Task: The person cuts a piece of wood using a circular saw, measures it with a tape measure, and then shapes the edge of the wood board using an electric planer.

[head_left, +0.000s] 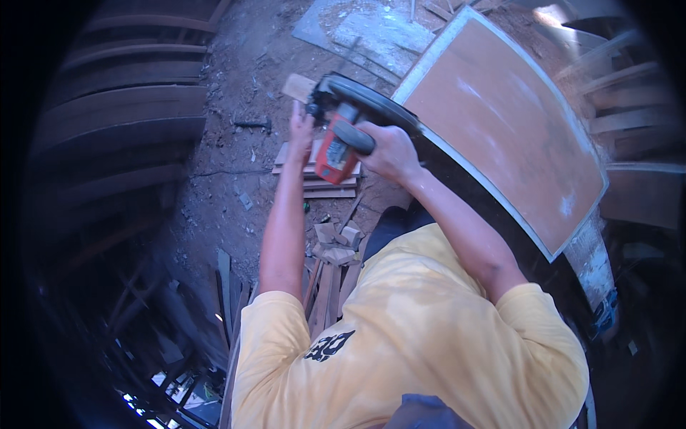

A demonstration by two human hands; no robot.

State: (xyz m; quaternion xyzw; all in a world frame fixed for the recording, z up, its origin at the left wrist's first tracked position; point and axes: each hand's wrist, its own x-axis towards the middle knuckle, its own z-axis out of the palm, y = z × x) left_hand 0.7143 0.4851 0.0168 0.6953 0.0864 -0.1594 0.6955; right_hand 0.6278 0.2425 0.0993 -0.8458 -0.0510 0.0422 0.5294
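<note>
In front of me my right hand (386, 151) is wrapped around the black handle of a red and black circular saw (333, 159). The saw's long dark base edge runs toward the right, near a large board. My left hand (301, 131) is at the saw's left side, its fingers closed on a short pale wooden block (299, 87) that sticks out beyond the fingertips. Part of the left fingers is blurred, and the saw hides where block and blade meet.
A large brown board with pale edges (507, 129) lies to the right. Below the saw are stacked planks (329, 193) and wood offcuts (336, 243). A hammer (254, 124) lies on the dirt ground. Long curved-looking boards (128, 107) are stacked at left.
</note>
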